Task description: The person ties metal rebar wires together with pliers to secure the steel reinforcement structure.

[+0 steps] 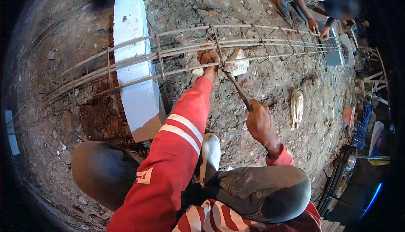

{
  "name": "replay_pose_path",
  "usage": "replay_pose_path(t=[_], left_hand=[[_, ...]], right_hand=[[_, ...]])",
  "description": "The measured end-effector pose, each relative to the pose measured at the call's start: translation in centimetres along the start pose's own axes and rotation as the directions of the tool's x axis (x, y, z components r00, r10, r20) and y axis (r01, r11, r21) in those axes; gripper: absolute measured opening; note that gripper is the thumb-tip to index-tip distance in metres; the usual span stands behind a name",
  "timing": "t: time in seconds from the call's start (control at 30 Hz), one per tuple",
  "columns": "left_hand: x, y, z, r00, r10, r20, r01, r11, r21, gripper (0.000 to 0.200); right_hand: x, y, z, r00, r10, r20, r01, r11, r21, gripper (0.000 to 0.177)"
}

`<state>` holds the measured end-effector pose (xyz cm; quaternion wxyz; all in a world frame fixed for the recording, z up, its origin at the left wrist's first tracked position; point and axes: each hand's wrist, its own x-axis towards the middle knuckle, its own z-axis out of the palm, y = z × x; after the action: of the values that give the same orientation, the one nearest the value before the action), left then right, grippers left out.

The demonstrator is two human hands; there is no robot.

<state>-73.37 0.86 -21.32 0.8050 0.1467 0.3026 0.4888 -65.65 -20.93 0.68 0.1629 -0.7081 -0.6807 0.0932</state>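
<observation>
A long rebar cage point(185, 53) of thin steel bars and square stirrups runs across the view. My left hand point(208, 60) reaches in under its upper bars, fingers curled round the steel beside a stirrup point(216, 42); the bars partly hide it. Below the cage, my right hand point(262, 124) is closed round the handle of a slim dark metal hand tool point(238, 87). The tool's far end meets the lower bar at the stirrup's corner, close to my left hand. Its tip is too small to make out.
Under the cage lies a long white block point(135, 75), with a pale stone point(239, 62) right of my left hand. Another person point(312, 4) crouches at the far right end, hands on the bars. A flattened pale bottle point(297, 108) lies on the dirt. Tools and scrap line the right side.
</observation>
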Motion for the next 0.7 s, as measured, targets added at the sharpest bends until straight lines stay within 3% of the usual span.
replay_pose_path(t=[0.07, 0.13, 0.2, 0.27, 0.3, 0.33, 0.37, 0.4, 0.47, 0.5, 0.53, 0.6, 0.63, 0.67, 0.7], left_hand=[[0.0, -0.5, 0.0, 1.000, 0.001, 0.001, -0.001, 1.000, 0.022, 0.033], [-0.3, -1.0, -0.4, 1.000, 0.000, -0.002, 0.000, 0.999, 0.037, 0.032], [-0.4, -1.0, -0.4, 1.000, -0.002, -0.006, 0.002, 0.998, 0.057, 0.031], [-0.2, -0.5, -0.3, 1.000, 0.005, -0.008, -0.004, 0.997, 0.071, 0.030], [-0.1, 0.0, -0.1, 1.000, 0.014, -0.007, -0.014, 0.996, 0.089, 0.030], [-0.3, 0.1, -0.1, 1.000, 0.021, -0.007, -0.020, 0.995, 0.101, 0.029], [-0.7, 0.2, -0.2, 1.000, 0.018, -0.009, -0.017, 0.994, 0.104, 0.029], [-0.7, 0.1, -0.2, 1.000, 0.023, -0.009, -0.022, 0.994, 0.104, 0.029], [-0.8, 0.0, -0.2, 1.000, 0.021, -0.015, -0.020, 0.994, 0.112, 0.028], [-0.6, 0.1, -0.1, 1.000, 0.029, -0.011, -0.027, 0.993, 0.114, 0.028], [-0.6, 0.2, -0.2, 0.999, 0.035, -0.015, -0.033, 0.992, 0.118, 0.027], [-0.6, 0.5, -0.1, 0.999, 0.044, -0.026, -0.041, 0.991, 0.125, 0.027], [-0.6, 0.6, 0.0, 0.998, 0.048, -0.028, -0.044, 0.991, 0.124, 0.026], [-0.5, 0.6, 0.1, 0.998, 0.053, -0.023, -0.050, 0.991, 0.120, 0.026], [-0.7, 0.6, 0.0, 0.998, 0.054, -0.025, -0.051, 0.991, 0.122, 0.026]], right_hand=[[1.1, -1.3, -0.9, 0.902, 0.315, 0.295, -0.314, 0.948, -0.051, 0.029], [0.7, -1.3, 1.1, 0.897, 0.340, 0.283, -0.333, 0.940, -0.074, 0.023], [-0.5, -0.9, 6.3, 0.830, 0.491, 0.266, -0.553, 0.788, 0.272, 0.019], [-0.3, -0.8, 12.1, 0.849, 0.518, 0.106, -0.525, 0.802, 0.284, 0.023], [-1.2, 1.4, 16.0, 0.854, 0.510, 0.103, -0.515, 0.803, 0.300, 0.023], [-2.3, 4.1, 20.5, 0.810, 0.579, 0.093, -0.523, 0.642, 0.561, 0.022], [-0.5, 2.7, 20.1, 0.758, 0.642, 0.115, -0.476, 0.424, 0.770, 0.021], [-1.1, 1.9, 17.9, 0.842, 0.539, 0.012, -0.474, 0.731, 0.490, 0.021], [-0.6, -0.1, 13.1, 0.863, 0.505, -0.016, -0.449, 0.780, 0.436, 0.025], [-1.7, 0.6, 13.0, 0.935, 0.344, -0.086, -0.293, 0.887, 0.356, 0.033], [-2.0, 0.3, 12.2, 0.936, 0.343, -0.078, -0.295, 0.887, 0.356, 0.033], [-2.0, -0.9, 9.2, 0.879, 0.364, 0.308, -0.470, 0.557, 0.684, 0.040], [-1.6, 0.8, 7.8, 0.819, 0.038, 0.573, -0.571, 0.156, 0.806, 0.055], [-2.1, 3.7, 7.8, 0.829, 0.037, 0.557, -0.555, 0.170, 0.814, 0.055], [-2.8, 7.2, 9.1, 0.724, -0.220, 0.654, -0.690, -0.213, 0.692, 0.062]])
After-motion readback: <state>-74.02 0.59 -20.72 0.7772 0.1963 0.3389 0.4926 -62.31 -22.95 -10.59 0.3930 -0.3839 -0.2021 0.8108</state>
